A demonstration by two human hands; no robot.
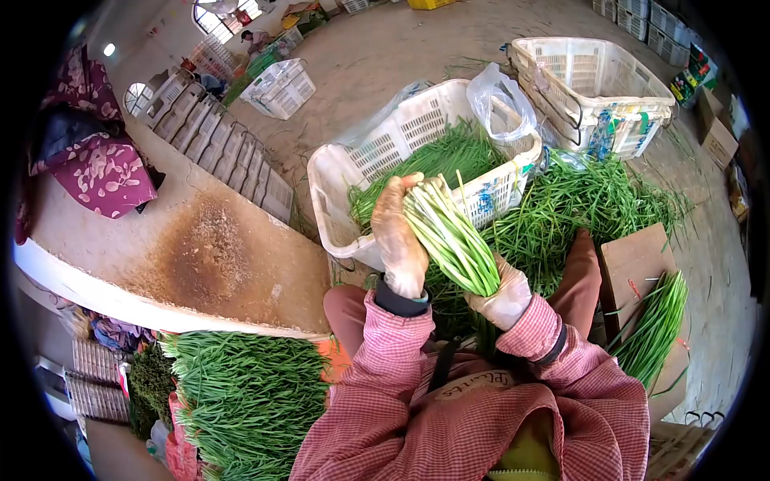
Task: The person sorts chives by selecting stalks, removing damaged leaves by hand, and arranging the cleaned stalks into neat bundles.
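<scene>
A bunch of garlic chives (451, 232) is held up in front of me, white stalk ends toward the upper left and green part toward the lower right. My right hand (504, 295), in a pale thin glove, is closed around the green part. Against the white ends, my left hand (399, 236) grips the bunch from the left side, its fingers partly hidden behind the stalks. Just beyond the hands stands a white plastic crate (337, 188) with loose green chives (457, 152) and a clear plastic bag (501, 100) over its rim.
A large pile of loose chives (585, 196) lies right of the crate. Stacked white crates (593, 100) stand behind it. At right, a tied bundle (654, 325) rests on a board (634, 268). Many chives (249, 393) lie at lower left, beside a stained ledge (281, 264).
</scene>
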